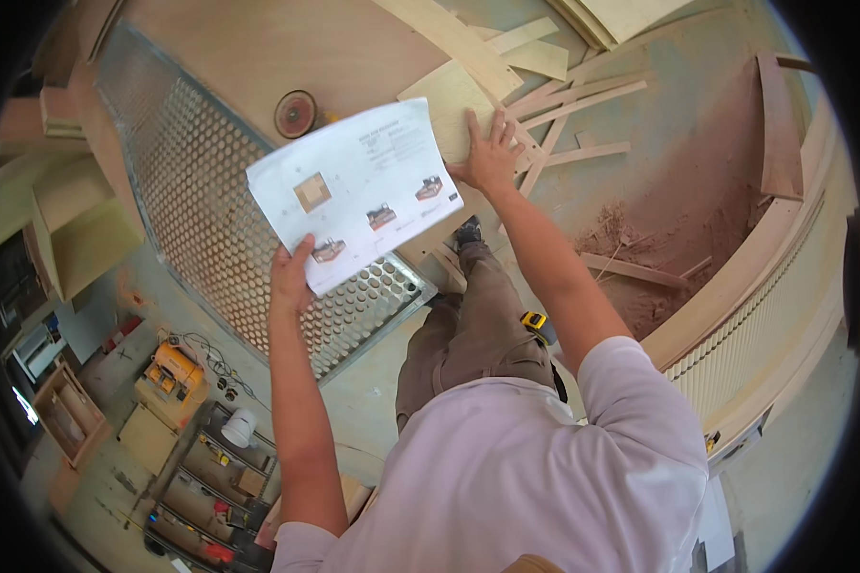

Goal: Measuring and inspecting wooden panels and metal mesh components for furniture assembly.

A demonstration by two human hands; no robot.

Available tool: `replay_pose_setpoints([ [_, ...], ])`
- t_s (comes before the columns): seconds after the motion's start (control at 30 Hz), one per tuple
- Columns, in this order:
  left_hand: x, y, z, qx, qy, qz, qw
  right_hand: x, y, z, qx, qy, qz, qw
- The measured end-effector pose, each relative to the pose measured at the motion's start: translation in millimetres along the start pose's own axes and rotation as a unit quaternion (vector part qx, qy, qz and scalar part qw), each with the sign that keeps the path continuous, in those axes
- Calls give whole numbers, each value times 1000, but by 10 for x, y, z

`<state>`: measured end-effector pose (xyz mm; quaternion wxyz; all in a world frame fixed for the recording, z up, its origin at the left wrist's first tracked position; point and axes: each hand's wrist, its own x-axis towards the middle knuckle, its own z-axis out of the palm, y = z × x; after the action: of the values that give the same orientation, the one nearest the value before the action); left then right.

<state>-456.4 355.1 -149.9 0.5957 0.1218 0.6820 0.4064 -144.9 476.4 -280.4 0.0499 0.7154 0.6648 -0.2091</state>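
My left hand (291, 277) pinches the lower left corner of a printed paper sheet (354, 181), apparently one of several, which shows small pictures of furniture-like pieces. The paper is tilted, with its upper edge curling slightly. My right hand (490, 158) is open, fingers spread over a pale wooden panel (446, 95) just past the paper's right edge. Its thumb reaches close to that edge; whether it touches is unclear. Below the paper and to its left lies a large perforated metal panel (191, 172). A round reddish disc tool (296, 113) rests on the board beyond the paper.
Loose wooden strips (583, 105) and a sawdust pile (631, 248) cover the floor at right, beside a curved slatted wooden piece (745, 325). At lower left stand a yellow machine (174, 372) with cables and a dark tool rack (196, 487). A tape measure (538, 328) hangs at my hip.
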Motion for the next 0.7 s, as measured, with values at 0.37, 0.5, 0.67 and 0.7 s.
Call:
replay_pose_setpoints([
  [0.37,1786,-72,1406,200,-258,-5,945,-305,2004,-31,275,174,129,937],
  [0.5,2282,-351,1439,478,-143,179,848,-166,1690,-352,229,190,24,954],
  [0.67,2000,-484,1676,627,-24,263,733,181,1091,-495,160,212,-116,957],
  [0.7,1951,-494,1632,631,-23,261,730,302,910,-464,137,215,-144,956],
])
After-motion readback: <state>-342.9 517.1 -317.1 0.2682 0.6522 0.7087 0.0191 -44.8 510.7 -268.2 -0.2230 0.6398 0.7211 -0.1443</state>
